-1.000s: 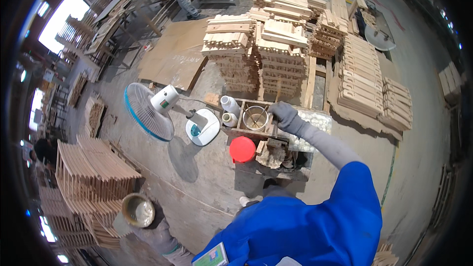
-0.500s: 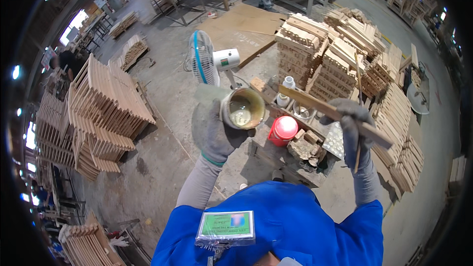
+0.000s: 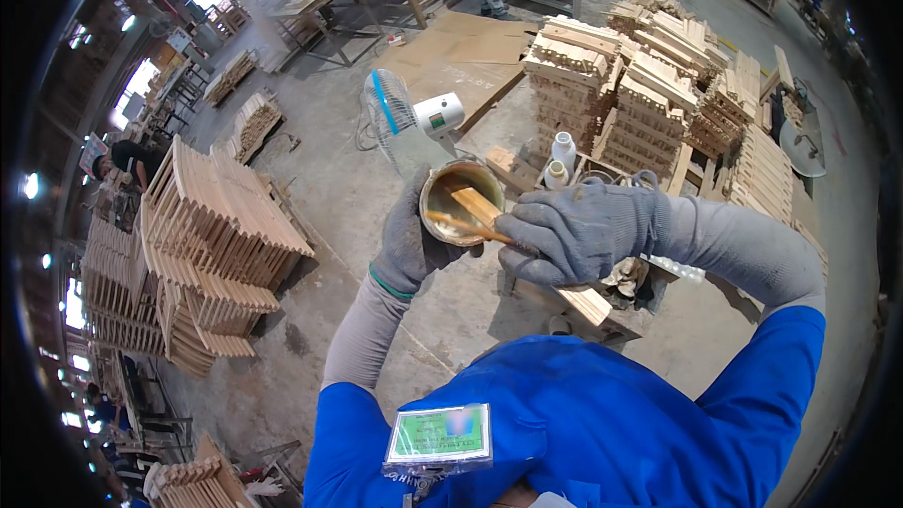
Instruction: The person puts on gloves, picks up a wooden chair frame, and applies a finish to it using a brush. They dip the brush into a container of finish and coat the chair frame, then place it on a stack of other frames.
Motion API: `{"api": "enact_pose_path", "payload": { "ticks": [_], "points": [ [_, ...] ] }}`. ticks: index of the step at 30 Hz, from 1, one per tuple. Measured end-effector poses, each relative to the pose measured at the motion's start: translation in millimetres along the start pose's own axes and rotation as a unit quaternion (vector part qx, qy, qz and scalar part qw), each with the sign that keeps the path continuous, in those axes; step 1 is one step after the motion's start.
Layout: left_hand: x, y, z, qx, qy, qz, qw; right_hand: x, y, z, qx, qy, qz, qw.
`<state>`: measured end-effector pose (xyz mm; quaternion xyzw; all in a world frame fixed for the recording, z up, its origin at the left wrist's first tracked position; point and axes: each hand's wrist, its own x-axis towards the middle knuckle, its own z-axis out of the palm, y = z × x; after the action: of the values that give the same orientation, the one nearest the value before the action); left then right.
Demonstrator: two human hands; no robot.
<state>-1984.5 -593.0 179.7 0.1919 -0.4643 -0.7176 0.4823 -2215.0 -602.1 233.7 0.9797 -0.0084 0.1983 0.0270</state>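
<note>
Tan stick (image 3: 478, 206), grey gloves (image 3: 576, 230)

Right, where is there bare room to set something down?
Bare floor lies between the wood stack at left and the left hand, and from that stack up to the fan. It is crowded beyond the right hand, where bottles stand close to stacked boards.

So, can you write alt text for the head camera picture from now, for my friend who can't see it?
A person's gray-gloved left grip holds a cup while the right grip holds a wooden strip and a thin stick at its mouth. Beyond them are a white fan and stacks of wood.
</note>
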Motion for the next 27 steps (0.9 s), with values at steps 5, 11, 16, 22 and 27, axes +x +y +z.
{"api": "enact_pose_path", "payload": {
  "ticks": [5,11,16,22,27],
  "points": [
    [-4,0,-2,-0.118,0.154,0.097,0.976,7,-11,2,-0.025,0.075,0.086,0.993],
    [-4,-31,-22,0.055,0.205,0.327,0.921,10,-33,54,0.280,0.345,0.310,0.840],
    [-2,-33,-7,0.029,0.206,0.231,0.951,9,-17,55,0.365,0.471,0.384,0.705],
    [-1,-17,5,0.006,0.096,-0.007,0.995,14,-1,26,0.117,0.383,0.166,0.901],
    [-1,-19,-19,0.085,0.063,-0.096,0.990,42,-43,-8,0.030,0.047,0.077,0.995]
  ]
}}
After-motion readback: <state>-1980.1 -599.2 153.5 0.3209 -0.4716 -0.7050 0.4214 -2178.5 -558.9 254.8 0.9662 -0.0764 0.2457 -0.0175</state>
